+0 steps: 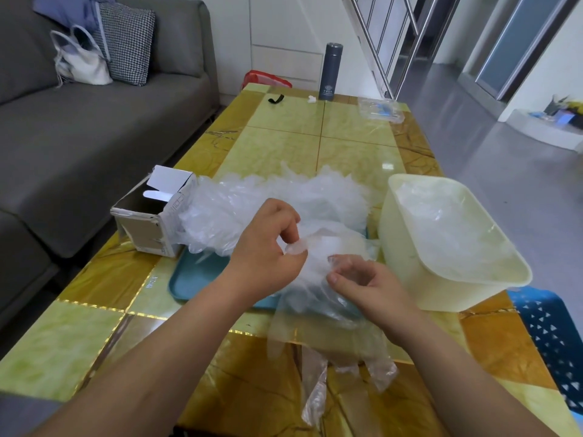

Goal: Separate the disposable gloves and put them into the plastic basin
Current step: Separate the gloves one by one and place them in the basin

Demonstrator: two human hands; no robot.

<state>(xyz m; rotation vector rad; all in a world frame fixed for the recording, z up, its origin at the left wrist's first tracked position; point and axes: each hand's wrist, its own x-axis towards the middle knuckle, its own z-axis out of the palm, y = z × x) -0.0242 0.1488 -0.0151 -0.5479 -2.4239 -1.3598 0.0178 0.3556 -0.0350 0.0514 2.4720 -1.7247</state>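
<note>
We pinch one clear glove (318,329) w/ left hand (268,247) & right hand (370,283), fingers of both curled onto the film above the teal tray (192,275). It hangs over the counter (94,335). The glove pile (284,197) lies on the tray, btwn cardboard box (148,222) & plastic basin (397,241); some gloves lie in the basin.

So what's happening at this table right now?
A person is separating disposable gloves. The left hand and the right hand each pinch the edge of a clear glove, which trails down toward the near end of the table. A pile of gloves sits on the teal tray behind the hands, next to an open cardboard box. The cream plastic basin on the right already holds loose gloves.
</note>
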